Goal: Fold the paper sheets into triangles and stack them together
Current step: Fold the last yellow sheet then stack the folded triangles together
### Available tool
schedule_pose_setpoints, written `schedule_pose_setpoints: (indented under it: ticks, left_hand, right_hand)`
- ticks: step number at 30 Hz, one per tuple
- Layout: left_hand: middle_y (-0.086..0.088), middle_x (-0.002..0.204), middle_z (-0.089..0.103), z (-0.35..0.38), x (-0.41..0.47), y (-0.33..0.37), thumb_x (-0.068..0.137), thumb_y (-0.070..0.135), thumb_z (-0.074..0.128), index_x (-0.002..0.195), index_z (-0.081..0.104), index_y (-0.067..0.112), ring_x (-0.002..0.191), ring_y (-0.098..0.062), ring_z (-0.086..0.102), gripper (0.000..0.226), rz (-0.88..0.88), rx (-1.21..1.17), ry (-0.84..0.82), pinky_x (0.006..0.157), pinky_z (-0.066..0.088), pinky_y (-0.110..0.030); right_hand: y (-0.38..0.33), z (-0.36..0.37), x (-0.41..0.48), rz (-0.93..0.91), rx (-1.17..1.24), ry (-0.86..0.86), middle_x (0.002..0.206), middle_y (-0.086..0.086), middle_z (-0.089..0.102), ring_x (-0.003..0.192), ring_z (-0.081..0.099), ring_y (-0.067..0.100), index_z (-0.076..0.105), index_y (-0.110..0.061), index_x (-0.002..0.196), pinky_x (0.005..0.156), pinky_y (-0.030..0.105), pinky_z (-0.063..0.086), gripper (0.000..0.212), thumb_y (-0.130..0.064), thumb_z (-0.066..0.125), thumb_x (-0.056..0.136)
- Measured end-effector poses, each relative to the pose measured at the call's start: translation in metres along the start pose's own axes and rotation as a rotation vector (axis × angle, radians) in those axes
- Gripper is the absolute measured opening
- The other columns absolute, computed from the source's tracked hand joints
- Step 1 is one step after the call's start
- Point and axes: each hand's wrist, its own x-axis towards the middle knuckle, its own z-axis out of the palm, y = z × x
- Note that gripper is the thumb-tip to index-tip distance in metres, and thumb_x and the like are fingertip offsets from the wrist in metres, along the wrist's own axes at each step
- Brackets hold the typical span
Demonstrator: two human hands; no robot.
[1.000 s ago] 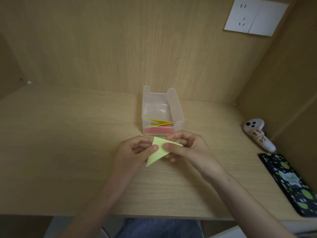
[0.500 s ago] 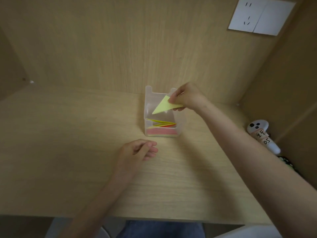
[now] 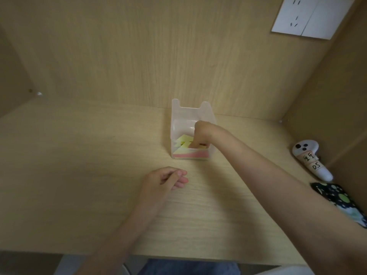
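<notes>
A clear plastic box stands at the back of the wooden desk. Inside it lie folded yellow triangles on top of pink and orange paper. My right hand reaches down into the box from the right, fingertips on the top yellow triangle; the box wall hides part of the fingers. Nearer to me, my left hand rests on the desk in front of the box, loosely curled and holding nothing.
A white controller with handwritten labels lies at the right wall, and a dark patterned case lies nearer beside it. A white wall socket sits top right. Wooden walls close in the desk at the back and both sides.
My right hand carried the yellow triangle from in front of me up over the box and down into it. My left hand let go of the paper and settled on the desk.
</notes>
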Motion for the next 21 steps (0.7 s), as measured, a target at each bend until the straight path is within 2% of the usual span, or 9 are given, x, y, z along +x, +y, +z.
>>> schedule_pose_setpoints:
  ticks: [2, 3, 5, 6, 8, 11, 15, 18, 21]
  left_hand:
    - [0.002, 0.071, 0.073, 0.0, 0.0, -0.001, 0.092, 0.009, 0.054, 0.083, 0.071, 0.017, 0.067, -0.006, 0.068, 0.021, 0.002, 0.003, -0.005, 0.062, 0.049, -0.011]
    - [0.002, 0.071, 0.073, 0.0, -0.001, -0.001, 0.092, 0.009, 0.054, 0.083, 0.071, 0.017, 0.068, -0.006, 0.068, 0.021, 0.005, 0.004, -0.007, 0.063, 0.049, -0.011]
    - [0.001, 0.072, 0.073, -0.001, -0.001, -0.002, 0.092, 0.009, 0.054, 0.084, 0.071, 0.016, 0.068, -0.006, 0.068, 0.021, 0.005, 0.004, -0.005, 0.063, 0.049, -0.011]
    - [0.001, 0.072, 0.073, -0.001, -0.001, -0.003, 0.092, 0.009, 0.054, 0.084, 0.071, 0.016, 0.069, -0.006, 0.068, 0.021, 0.007, 0.006, -0.005, 0.063, 0.049, -0.011]
    - [0.001, 0.073, 0.074, -0.002, -0.002, -0.003, 0.092, 0.009, 0.054, 0.085, 0.072, 0.015, 0.07, -0.006, 0.069, 0.02, 0.016, 0.014, -0.005, 0.064, 0.049, -0.011]
    - [-0.002, 0.076, 0.074, -0.002, -0.003, -0.003, 0.092, 0.008, 0.053, 0.088, 0.072, 0.011, 0.07, -0.006, 0.069, 0.019, 0.028, 0.016, 0.0, 0.064, 0.049, -0.011]
    - [-0.006, 0.08, 0.073, -0.001, -0.003, -0.003, 0.092, 0.007, 0.052, 0.091, 0.071, 0.006, 0.069, -0.005, 0.067, 0.019, 0.031, 0.012, -0.001, 0.063, 0.048, -0.009]
    - [-0.006, 0.08, 0.073, 0.0, -0.003, -0.003, 0.093, 0.006, 0.052, 0.091, 0.071, 0.005, 0.069, -0.005, 0.067, 0.019, 0.034, 0.007, -0.001, 0.064, 0.048, -0.01]
    - [-0.008, 0.08, 0.073, 0.0, -0.003, -0.004, 0.093, 0.005, 0.052, 0.091, 0.071, 0.003, 0.068, -0.005, 0.067, 0.019, 0.046, 0.009, 0.001, 0.064, 0.048, -0.01]
  right_hand:
    - [0.0, 0.005, 0.003, -0.009, -0.037, -0.025, 0.024, -0.004, 0.042, 0.053, 0.042, 0.014, 0.045, -0.011, 0.057, 0.053, 0.023, 0.035, 0.042, -0.033, 0.056, 0.091]
    - [0.001, 0.006, 0.006, -0.014, -0.037, -0.047, 0.025, -0.005, 0.043, 0.054, 0.043, 0.016, 0.046, -0.011, 0.058, 0.054, 0.023, 0.037, 0.039, -0.029, 0.055, 0.091]
    - [0.002, 0.007, 0.007, -0.02, -0.008, -0.07, 0.049, 0.003, 0.052, 0.06, 0.046, 0.022, 0.051, -0.009, 0.067, 0.057, 0.025, 0.039, 0.025, -0.018, 0.059, 0.089]
    - [0.001, 0.007, 0.007, -0.028, -0.022, -0.078, 0.06, 0.006, 0.049, 0.06, 0.045, 0.023, 0.052, -0.009, 0.072, 0.055, 0.025, 0.038, 0.02, -0.015, 0.058, 0.089]
    - [0.002, 0.006, 0.007, -0.013, -0.052, -0.075, 0.063, 0.005, 0.046, 0.058, 0.044, 0.02, 0.051, -0.009, 0.069, 0.05, 0.021, 0.034, 0.024, -0.018, 0.055, 0.091]
    - [0.006, 0.006, 0.013, -0.015, -0.008, -0.096, 0.065, 0.004, 0.053, 0.059, 0.051, 0.017, 0.05, -0.009, 0.065, 0.053, 0.021, 0.038, 0.029, -0.021, 0.061, 0.088]
    - [0.007, 0.005, 0.015, -0.025, 0.033, -0.155, 0.074, 0.004, 0.057, 0.08, 0.056, 0.02, 0.053, -0.009, 0.069, 0.072, 0.03, 0.05, 0.02, -0.015, 0.064, 0.084]
    - [0.005, 0.005, 0.015, -0.057, 0.032, -0.194, 0.075, 0.006, 0.054, 0.084, 0.053, 0.021, 0.053, -0.008, 0.069, 0.091, 0.035, 0.048, 0.02, -0.012, 0.066, 0.083]
    - [0.007, 0.002, 0.012, -0.1, 0.006, -0.227, 0.066, 0.006, 0.048, 0.071, 0.049, 0.021, 0.049, -0.008, 0.064, 0.077, 0.033, 0.046, 0.026, -0.012, 0.068, 0.081]
